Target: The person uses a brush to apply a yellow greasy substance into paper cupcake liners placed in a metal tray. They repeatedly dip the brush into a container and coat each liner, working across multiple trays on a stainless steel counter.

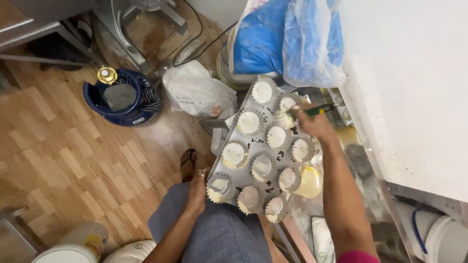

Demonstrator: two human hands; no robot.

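A metal baking tray [243, 179] rests on my lap, holding several fluted tins lined with pale dough. My left hand [197, 191] grips the tray's near left corner beside a tin [220, 188]. My right hand [314, 122] reaches over the tray's far right side, shut on a green-handled tool [319, 110]. The tool's tip touches a tin [285, 111] near the far end. A lump of pale yellow dough [309, 182] lies at the tray's right edge.
A white counter [409, 92] runs along the right, with a blue plastic bag [287, 39] at its far left end. On the wooden floor stand a dark blue bucket [123, 100], a white plastic bag [195, 92] and white tubs [73, 246]. My sandalled foot [187, 163] shows below the tray.
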